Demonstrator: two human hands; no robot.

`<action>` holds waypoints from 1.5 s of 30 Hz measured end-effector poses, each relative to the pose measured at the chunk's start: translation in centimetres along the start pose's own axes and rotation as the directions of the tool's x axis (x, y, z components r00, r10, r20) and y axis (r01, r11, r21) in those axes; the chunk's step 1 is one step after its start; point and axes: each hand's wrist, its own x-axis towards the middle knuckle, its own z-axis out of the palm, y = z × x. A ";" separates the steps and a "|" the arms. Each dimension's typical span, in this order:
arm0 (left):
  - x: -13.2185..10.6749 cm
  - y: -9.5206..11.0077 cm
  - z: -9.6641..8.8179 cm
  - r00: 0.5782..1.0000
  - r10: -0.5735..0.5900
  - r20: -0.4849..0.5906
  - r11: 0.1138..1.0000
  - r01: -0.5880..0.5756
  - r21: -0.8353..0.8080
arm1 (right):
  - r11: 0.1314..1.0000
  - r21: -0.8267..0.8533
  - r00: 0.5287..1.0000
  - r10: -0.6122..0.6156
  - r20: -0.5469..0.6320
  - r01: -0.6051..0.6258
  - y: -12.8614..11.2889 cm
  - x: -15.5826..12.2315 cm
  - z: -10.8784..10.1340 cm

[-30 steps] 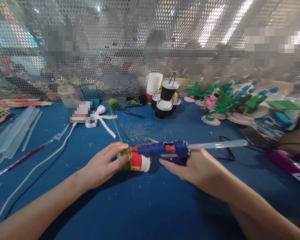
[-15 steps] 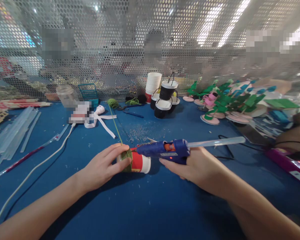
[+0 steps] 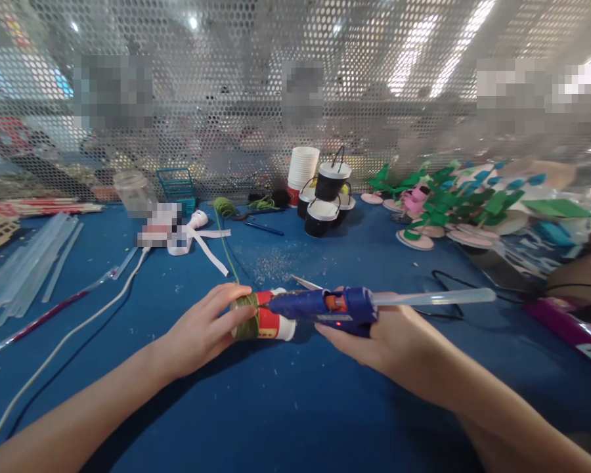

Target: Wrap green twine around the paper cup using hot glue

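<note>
My left hand point(image 3: 211, 323) grips a red and white paper cup point(image 3: 270, 326) lying on its side, its left part wrapped in green yarn point(image 3: 247, 322). A strand runs from the wrap up to a green yarn ball point(image 3: 224, 207) at the back. In my right hand point(image 3: 381, 335) is a blue hot glue gun point(image 3: 325, 306), with its small light lit red. Its nozzle points left, at the cup beside the edge of the yarn; I cannot tell whether it touches. A long clear glue stick point(image 3: 438, 297) sticks out of the gun's rear.
Black-wrapped cups point(image 3: 320, 218) with handles stand by a stack of paper cups point(image 3: 303, 167). Green paper plants point(image 3: 443, 210) fill the back right, above a purple power strip point(image 3: 566, 328). Spare glue sticks point(image 3: 34, 263) lie left, near a white cable point(image 3: 83, 325). Perforated metal point(image 3: 256, 98) closes the back.
The glue gun has shifted slightly right and down, and its nozzle now meets the cup's upper side lower down. The cup seems slightly turned, showing more of its printing.
</note>
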 end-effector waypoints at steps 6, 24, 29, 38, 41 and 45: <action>0.4 0.2 -0.1 0.999 -0.026 -0.024 0.999 0.025 -0.029 | 0.993 -0.058 0.994 -0.108 -0.007 0.107 -0.5 -0.2 -0.7; 0.5 0.1 -0.1 0.992 -0.122 -0.024 0.986 0.118 -0.119 | 0.960 -0.247 0.990 -0.117 0.073 0.132 0.5 -1.0 -0.6; 0.5 0.1 -0.2 0.995 -0.097 -0.024 0.990 0.094 -0.104 | 0.999 -0.046 0.999 0.008 0.052 -0.006 -1.4 0.0 -1.0; 0.6 0.4 -0.3 1.000 0.008 -0.011 1.000 -0.008 -0.002 | 0.998 -0.017 0.997 0.060 0.041 -0.059 -0.2 -0.1 -0.3; 0.4 0.4 -0.3 0.999 0.031 0.010 0.999 -0.032 0.041 | 0.998 -0.013 0.997 0.067 0.040 -0.066 -0.2 0.1 -0.3; 0.5 0.6 -0.4 0.997 0.076 -0.001 0.991 -0.075 0.107 | 0.996 0.017 0.996 0.085 0.039 -0.086 -0.2 0.2 -0.4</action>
